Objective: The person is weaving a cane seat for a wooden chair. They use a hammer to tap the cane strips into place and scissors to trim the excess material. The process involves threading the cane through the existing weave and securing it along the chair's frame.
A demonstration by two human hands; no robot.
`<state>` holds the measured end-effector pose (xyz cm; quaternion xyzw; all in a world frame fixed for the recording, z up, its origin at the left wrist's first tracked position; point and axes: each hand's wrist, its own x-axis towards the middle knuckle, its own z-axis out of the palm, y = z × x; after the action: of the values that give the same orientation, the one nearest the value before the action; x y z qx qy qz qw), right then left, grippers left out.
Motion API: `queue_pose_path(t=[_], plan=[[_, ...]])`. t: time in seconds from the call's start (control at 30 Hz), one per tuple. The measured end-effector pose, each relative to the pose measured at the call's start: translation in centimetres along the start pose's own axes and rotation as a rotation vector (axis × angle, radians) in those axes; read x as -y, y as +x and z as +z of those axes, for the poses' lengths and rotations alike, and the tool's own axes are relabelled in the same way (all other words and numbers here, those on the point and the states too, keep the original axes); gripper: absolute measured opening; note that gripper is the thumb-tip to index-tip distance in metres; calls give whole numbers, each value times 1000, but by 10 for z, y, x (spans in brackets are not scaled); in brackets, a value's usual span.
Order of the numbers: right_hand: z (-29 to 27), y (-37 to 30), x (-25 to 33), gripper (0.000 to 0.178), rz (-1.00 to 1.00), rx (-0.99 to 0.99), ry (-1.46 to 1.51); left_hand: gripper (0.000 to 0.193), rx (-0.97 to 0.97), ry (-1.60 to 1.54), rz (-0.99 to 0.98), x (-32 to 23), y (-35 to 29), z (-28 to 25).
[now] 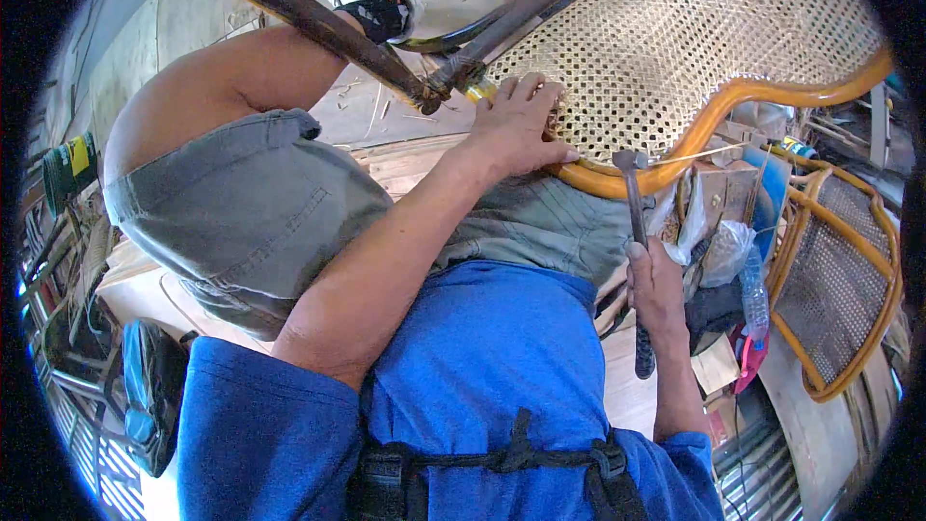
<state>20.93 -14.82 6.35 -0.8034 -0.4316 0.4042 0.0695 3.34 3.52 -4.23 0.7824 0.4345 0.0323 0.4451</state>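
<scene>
Orange-brown frame (801, 95) edges woven cane (666, 34), plastic bags (728, 253) crowding nearby | my right hand (660, 294) clamps the hammer (637, 212), head overlapping the rim | left hand (516, 132) across cane's left edge, clamped or not I can't tell

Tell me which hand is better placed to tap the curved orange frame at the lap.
Likely the right hand: it grips the hammer, head near the frame. The left hand lies at the edge of the mesh.

The woven panel (694, 29) is positioned beyond the lap (540, 227), its near-left edge partly covered by the left hand (516, 130). A hammer (638, 222) is held in the right hand (660, 291); between it and a second panel (831, 294), far right, a bottle (755, 297) is situated.
</scene>
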Motion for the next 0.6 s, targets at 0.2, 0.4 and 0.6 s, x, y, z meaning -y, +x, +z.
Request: queue_pose_path(t=[0.2, 0.4, 0.6], plan=[[-8, -4, 32, 36, -4, 22, -33, 82, -15, -23, 18, 5, 1, 2], [-5, 4, 25, 36, 64, 71, -179, 77, -35, -40, 13, 6, 3, 6], [-5, 4, 33, 34, -52, 32, -225, 73, -50, -74, 136, 25, 7, 8]])
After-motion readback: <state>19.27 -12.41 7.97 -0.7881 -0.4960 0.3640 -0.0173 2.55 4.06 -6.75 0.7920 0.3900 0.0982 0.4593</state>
